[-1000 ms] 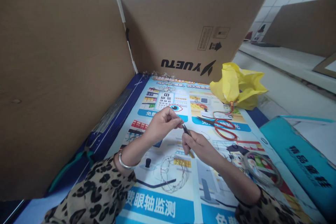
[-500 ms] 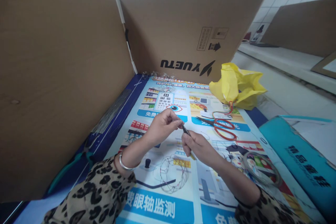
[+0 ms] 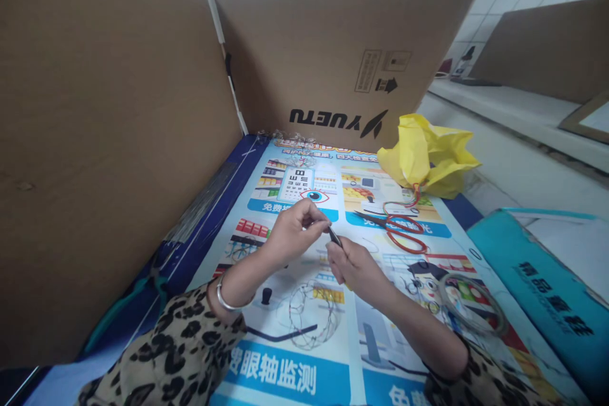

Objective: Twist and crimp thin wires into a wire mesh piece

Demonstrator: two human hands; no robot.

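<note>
My right hand [image 3: 358,264] is closed around slim pliers [image 3: 335,236] with a narrow dark nose and a bit of yellow at the handle end. Their tip points up and left, toward my left hand [image 3: 295,229]. The left thumb and forefinger are pinched together right by that tip; whatever they hold is too small to make out. Below both hands, a loose ring of thin wire [image 3: 311,316] with small beads or knots lies on the printed poster [image 3: 280,387]. Red-handled scissors [image 3: 408,235] lie beyond my right hand.
Cardboard panels [image 3: 333,44] stand at the left and back. A yellow bag [image 3: 423,162] with coloured cords sits back right, a wire coil [image 3: 471,304] and teal box [image 3: 537,298] at right. Teal-handled pliers [image 3: 126,311] and thin wires [image 3: 202,196] lie along the left edge.
Both hands stay close together in nearly the same pose; the pliers have shifted very slightly left with my right hand. The view itself has moved a little.
</note>
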